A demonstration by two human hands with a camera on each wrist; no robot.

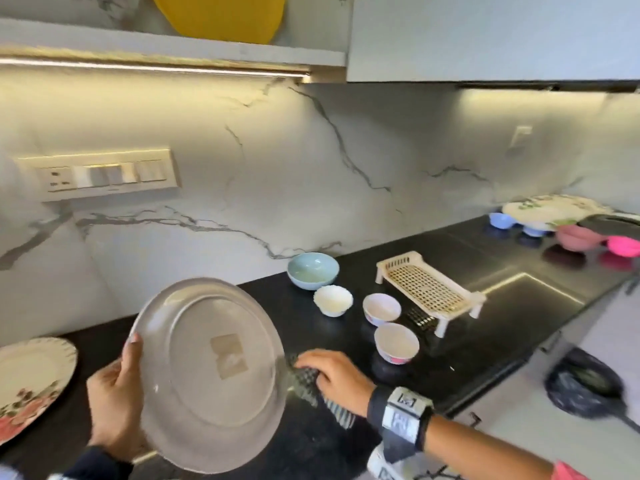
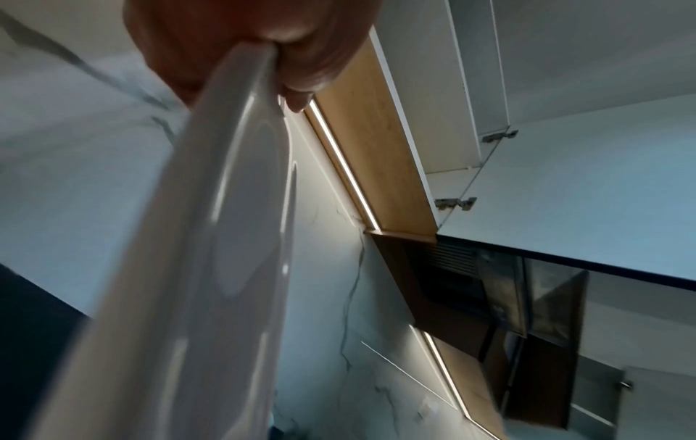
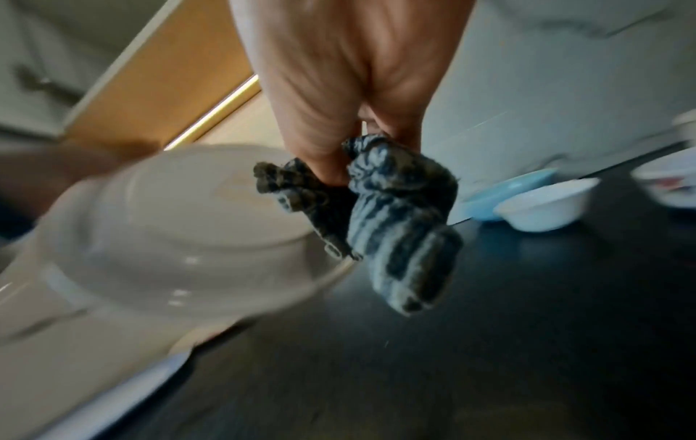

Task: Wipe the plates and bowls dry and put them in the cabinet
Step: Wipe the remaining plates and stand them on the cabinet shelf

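Note:
My left hand (image 1: 119, 382) grips the rim of a white plate (image 1: 207, 372), tilted up with its underside toward me above the black counter (image 1: 485, 327). The left wrist view shows that plate (image 2: 211, 268) edge-on, pinched at its rim by my left hand (image 2: 263, 50). Just right of the plate, my right hand (image 1: 329, 374) holds a bunched dark checked cloth (image 1: 304, 382). In the right wrist view the cloth (image 3: 391, 226) hangs from my fingers (image 3: 324, 119) beside the plate (image 3: 169, 238). A light blue bowl (image 1: 312, 270) and three small white bowls (image 1: 333, 300) (image 1: 381, 309) (image 1: 396, 342) stand further back.
A floral plate (image 1: 31, 379) lies at the counter's left edge. A cream slatted rack (image 1: 429, 289) stands right of the bowls. More dishes and pink and blue bowls (image 1: 575, 237) crowd the far right. An upper cabinet (image 1: 485, 36) hangs above; a bin with a black bag (image 1: 585, 386) sits on the floor.

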